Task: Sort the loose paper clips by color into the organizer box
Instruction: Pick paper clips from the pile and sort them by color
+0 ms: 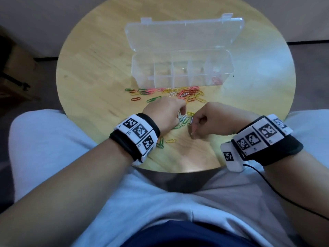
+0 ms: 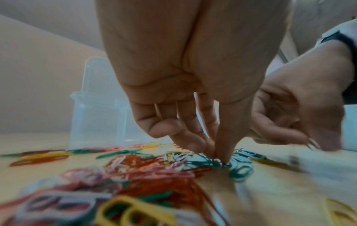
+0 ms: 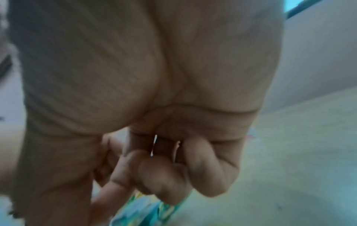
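Observation:
Loose paper clips (image 1: pixel 185 94) in red, yellow, green, pink and white lie in a strip in front of the clear organizer box (image 1: pixel 181 72), whose lid is folded back. A few red clips (image 1: pixel 217 80) sit in its front right compartment. My left hand (image 1: pixel 181 111) reaches down near the table's front, thumb and forefinger pinching a clip in a small white and green cluster (image 2: pixel 210 162). Just right of it, my right hand (image 1: pixel 192 127) is curled; thin white clip edges (image 3: pixel 154 145) show between its fingers. The wrist views are blurred.
The round wooden table (image 1: pixel 99 72) has bare wood left and right of the box. Some green and yellow clips (image 1: pixel 165 141) lie near the front edge by my left wrist. My lap is below the table edge.

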`<state>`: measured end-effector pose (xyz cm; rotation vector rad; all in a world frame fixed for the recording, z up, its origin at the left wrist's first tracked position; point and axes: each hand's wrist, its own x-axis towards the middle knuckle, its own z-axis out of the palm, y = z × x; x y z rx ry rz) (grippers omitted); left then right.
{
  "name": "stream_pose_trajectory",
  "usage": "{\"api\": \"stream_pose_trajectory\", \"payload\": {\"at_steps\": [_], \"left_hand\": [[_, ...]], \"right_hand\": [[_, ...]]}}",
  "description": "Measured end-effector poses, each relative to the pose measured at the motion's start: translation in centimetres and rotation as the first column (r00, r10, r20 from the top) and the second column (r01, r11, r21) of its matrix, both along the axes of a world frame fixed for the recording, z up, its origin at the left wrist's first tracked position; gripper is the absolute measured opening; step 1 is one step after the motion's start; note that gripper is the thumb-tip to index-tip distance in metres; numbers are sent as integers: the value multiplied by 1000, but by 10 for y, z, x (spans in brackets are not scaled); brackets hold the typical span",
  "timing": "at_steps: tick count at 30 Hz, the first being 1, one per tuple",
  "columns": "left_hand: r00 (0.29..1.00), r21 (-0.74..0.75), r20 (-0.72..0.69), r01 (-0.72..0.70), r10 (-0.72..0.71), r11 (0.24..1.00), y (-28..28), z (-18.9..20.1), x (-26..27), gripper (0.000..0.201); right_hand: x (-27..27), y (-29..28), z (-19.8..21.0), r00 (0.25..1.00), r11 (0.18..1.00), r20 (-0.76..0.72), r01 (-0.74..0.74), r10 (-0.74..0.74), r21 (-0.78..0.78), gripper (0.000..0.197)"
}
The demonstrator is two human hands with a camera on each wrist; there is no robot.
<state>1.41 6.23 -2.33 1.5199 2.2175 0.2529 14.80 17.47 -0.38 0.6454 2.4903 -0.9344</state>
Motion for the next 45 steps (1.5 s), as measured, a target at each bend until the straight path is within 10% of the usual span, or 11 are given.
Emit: {"api": "stream_pose_trajectory", "payload": {"at_steps": [8, 16, 28, 45], "left_hand": [[995, -24, -75, 66, -67, 998, 5, 2, 9, 27], [1000, 16, -11, 29, -28, 999, 7, 12, -2, 31], [943, 87, 316, -138, 104, 987, -4, 16, -11, 20], [999, -58, -37, -40, 38, 998, 8, 1, -2, 9]], "right_hand": [[14, 30, 1, 892, 905, -249, 298, -377, -303, 19], [0, 20, -6, 901, 875, -112, 369, -420, -314, 24], [-7, 12, -4, 985, 991, -117, 132, -127, 36, 19], [-6, 20, -9, 968, 978, -141, 208, -207, -6, 7]]}}
